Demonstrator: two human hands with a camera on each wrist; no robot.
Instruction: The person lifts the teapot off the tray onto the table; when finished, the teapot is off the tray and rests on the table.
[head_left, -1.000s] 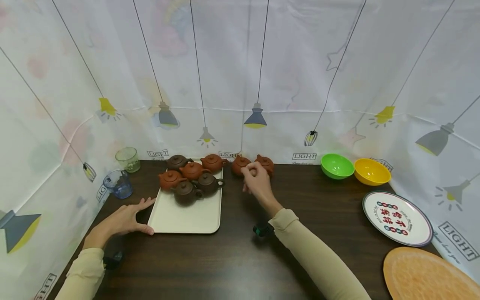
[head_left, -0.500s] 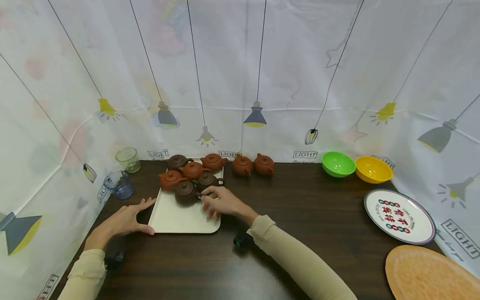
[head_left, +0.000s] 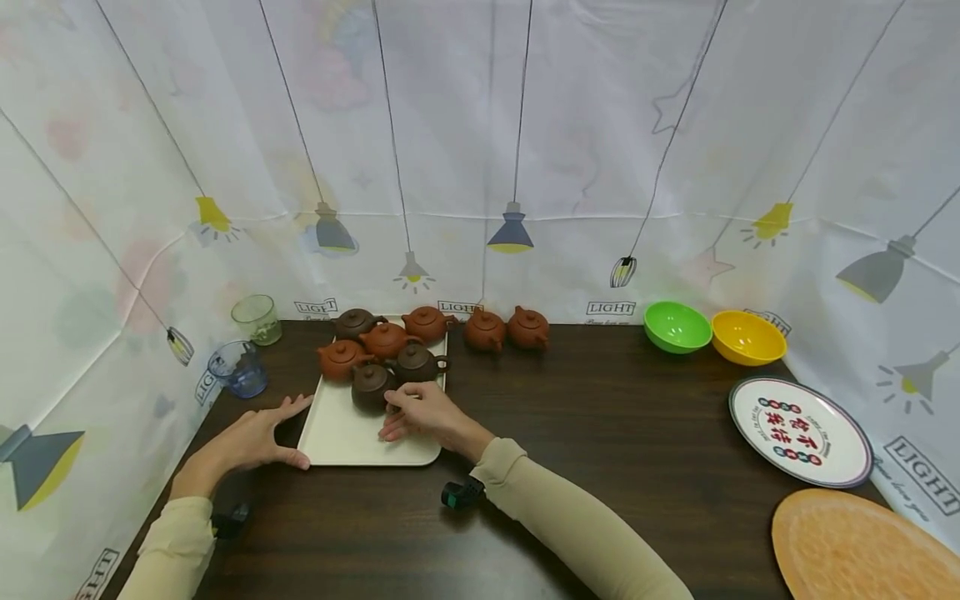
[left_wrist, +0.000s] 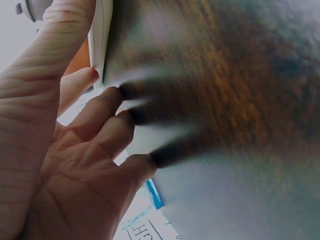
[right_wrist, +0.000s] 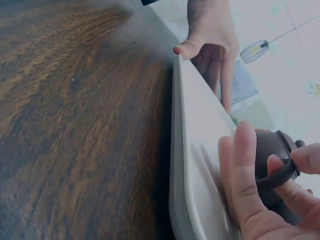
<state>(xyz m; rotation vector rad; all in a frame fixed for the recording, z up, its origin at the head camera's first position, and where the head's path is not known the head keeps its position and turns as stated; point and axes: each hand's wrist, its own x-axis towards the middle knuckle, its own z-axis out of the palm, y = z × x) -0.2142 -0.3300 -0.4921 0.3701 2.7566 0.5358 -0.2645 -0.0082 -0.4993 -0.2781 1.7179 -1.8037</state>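
Teapot (head_left: 371,387) nearest the tray's (head_left: 352,442) front edge: we pinch its handle with our right hand (head_left: 420,411), left hand (head_left: 251,440) flat bracing the tray, lifting straight up.

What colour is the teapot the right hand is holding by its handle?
Dark brown teapot, gripped by the right hand; the head view shows it best.

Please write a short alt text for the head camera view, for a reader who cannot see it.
The right hand grips a dark brown teapot on a cream tray holding five more teapots; the left hand touches the tray's near left corner.
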